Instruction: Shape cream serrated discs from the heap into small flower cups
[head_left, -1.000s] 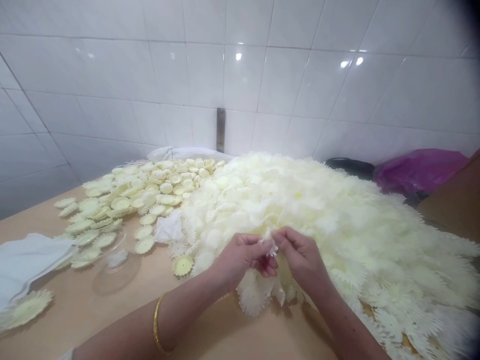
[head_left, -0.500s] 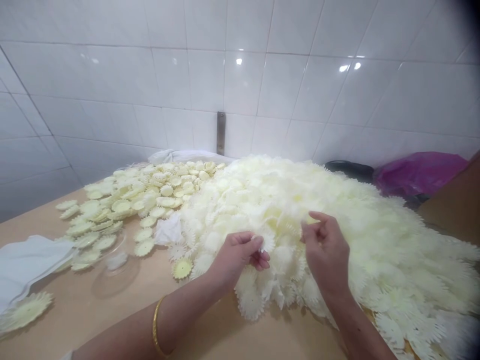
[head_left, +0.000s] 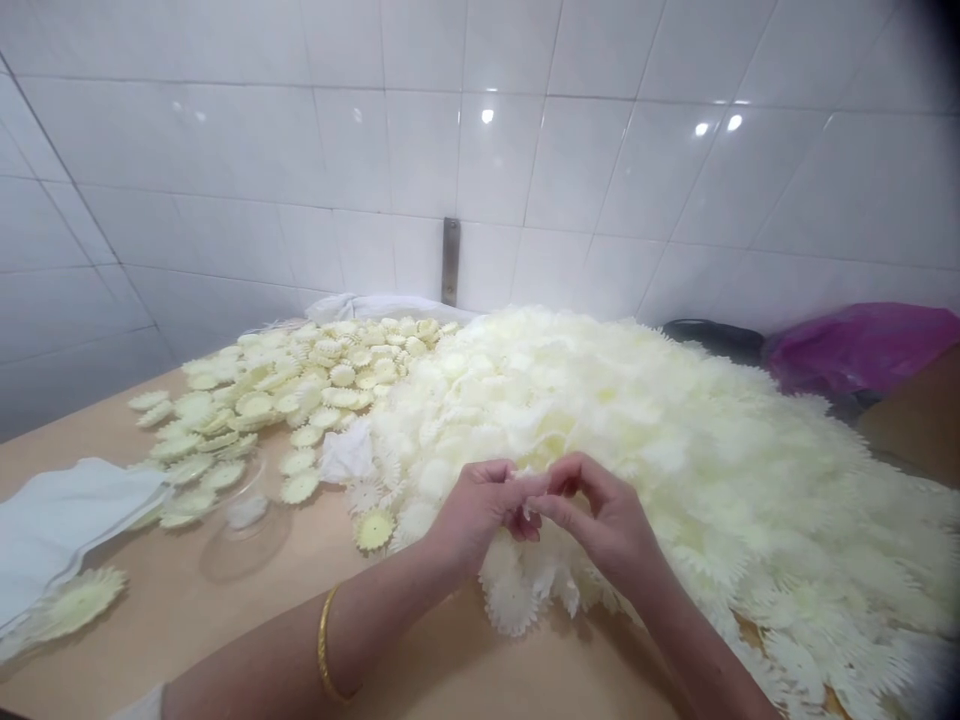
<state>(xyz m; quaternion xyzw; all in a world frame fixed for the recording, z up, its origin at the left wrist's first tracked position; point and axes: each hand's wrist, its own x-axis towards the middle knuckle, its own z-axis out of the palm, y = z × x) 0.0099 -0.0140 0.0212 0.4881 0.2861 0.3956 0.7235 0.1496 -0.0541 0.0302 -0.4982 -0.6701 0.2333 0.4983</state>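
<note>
My left hand [head_left: 487, 505], with a gold bangle on its wrist, pinches a small white scalloped piece [head_left: 528, 480] between thumb and fingers. My right hand [head_left: 596, 505] meets it from the right, thumb and forefinger closed at the same piece, which is mostly hidden by the fingers. Both hands are over the front of a large heap of pale, fringed discs [head_left: 660, 420]. A yellowish disc [head_left: 373, 530] lies on the table left of my left hand.
Smaller pale discs [head_left: 255, 404] are piled at the left. Nearby are a clear round dish [head_left: 244, 550], a crumpled white tissue [head_left: 348, 452] and white sheets [head_left: 67, 520]. A magenta bag [head_left: 862, 345] lies at the back right, before the tiled wall.
My right hand has moved left and down to meet my left hand, and its fingers have closed at the white piece. The view has shifted slightly.
</note>
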